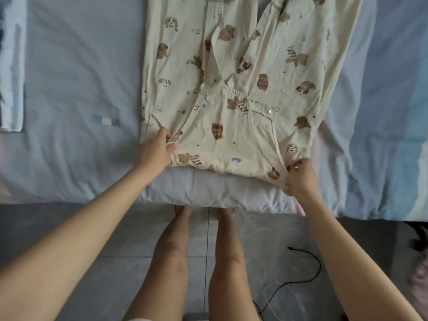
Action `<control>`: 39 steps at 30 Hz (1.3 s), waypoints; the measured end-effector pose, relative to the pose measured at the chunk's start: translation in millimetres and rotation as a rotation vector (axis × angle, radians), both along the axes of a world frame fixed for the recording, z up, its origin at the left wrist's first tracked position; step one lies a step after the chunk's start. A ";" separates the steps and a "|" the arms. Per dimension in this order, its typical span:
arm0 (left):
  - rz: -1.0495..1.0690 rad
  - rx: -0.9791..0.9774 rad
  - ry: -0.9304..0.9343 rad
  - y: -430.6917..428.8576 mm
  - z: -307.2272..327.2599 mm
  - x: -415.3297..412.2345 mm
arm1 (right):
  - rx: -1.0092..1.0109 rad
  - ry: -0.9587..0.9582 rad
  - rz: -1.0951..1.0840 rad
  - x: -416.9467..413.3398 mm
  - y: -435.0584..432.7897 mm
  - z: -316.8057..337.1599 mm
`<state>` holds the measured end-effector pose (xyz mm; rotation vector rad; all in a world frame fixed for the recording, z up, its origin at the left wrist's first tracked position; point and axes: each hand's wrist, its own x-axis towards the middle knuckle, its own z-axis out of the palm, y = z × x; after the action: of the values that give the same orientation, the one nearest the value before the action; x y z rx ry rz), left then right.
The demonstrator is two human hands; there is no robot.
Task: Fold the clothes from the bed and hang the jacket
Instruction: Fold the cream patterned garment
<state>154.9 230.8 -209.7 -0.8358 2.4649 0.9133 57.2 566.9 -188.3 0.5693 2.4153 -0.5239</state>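
Folding barely begun, I'd say: cream bear-print pyjamas (231, 126) lie spread on bed (69, 89), stretching away from both hands. L hand (159, 147) pinches near-left corner, R hand (301, 177) pinches near-right corner. Pale folded cloth (11, 66) far beyond L hand prob. done. Jacket not in view, hanging yet to do.

arms (92, 228): bare | legs (172, 251): bare; right hand (301, 179): reddish-painted nails
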 end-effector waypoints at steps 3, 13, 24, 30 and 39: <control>-0.024 -0.208 0.188 8.0 2.3 0.9 | 0.041 0.352 0.213 9.3 -1.4 -2.9; -1.056 -0.497 -0.078 -23.6 -21.3 17.5 | 0.389 0.295 1.663 27.0 -18.4 -41.5; -1.034 -0.279 -0.456 -14.1 139.5 -89.3 | 0.236 -0.362 1.261 -53.0 -60.2 116.9; -1.020 -0.076 -0.831 -25.5 308.9 -90.2 | 0.089 -0.751 1.218 -40.5 -63.7 290.5; -0.626 -0.100 -0.171 -68.6 494.4 -143.5 | 0.387 0.028 1.045 -141.1 -61.1 458.8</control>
<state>11.5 162.2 284.7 -0.1259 2.4002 0.4715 -83.9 505.8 270.5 -0.5758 2.4376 0.3838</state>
